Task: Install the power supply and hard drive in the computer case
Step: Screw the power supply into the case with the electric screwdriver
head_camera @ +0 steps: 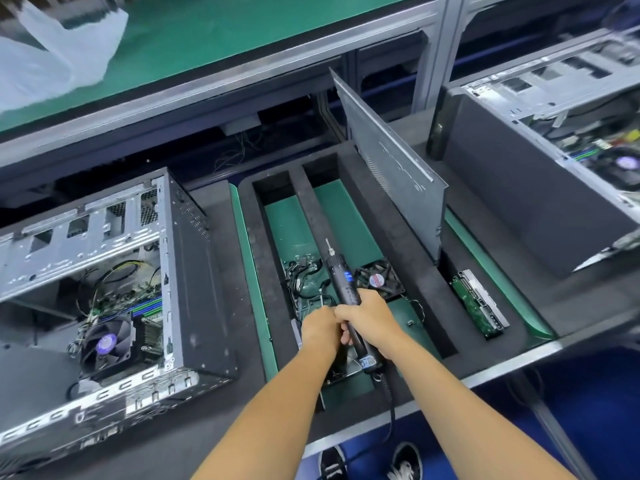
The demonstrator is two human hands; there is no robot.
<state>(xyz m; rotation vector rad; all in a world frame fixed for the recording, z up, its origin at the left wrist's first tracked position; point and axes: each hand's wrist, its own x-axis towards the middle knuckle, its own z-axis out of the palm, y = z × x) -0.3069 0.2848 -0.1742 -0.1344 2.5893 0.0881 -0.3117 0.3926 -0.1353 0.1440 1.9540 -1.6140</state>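
- So, my right hand (372, 320) is wrapped around the electric screwdriver (346, 292), bit pointing away from me, over the middle of the foam tray (408, 271).
- My left hand (320, 327) is curled shut right against the right one, touching it. Can't tell if it's pinching a screw or just steadying the tool.
- The hard drive (479, 303) sits in the tray's right slot, circuit board up, well apart from the case (114, 282).
- The case lies open on the left, with motherboard and CPU fan (105, 342) in, wires loose inside.
- Power supply: something metal with cables (304, 275) sits in the middle slot under my hands, probably it, but it's mostly hidden so no promises.
- A small fan (379, 280) rests in the next slot, just beside the driver.
- A side panel (391, 168) stands upright in the tray, far right of my hands.
- Progress, my guess: early. Neither part looks mounted, so both installs and all the screwing are left.
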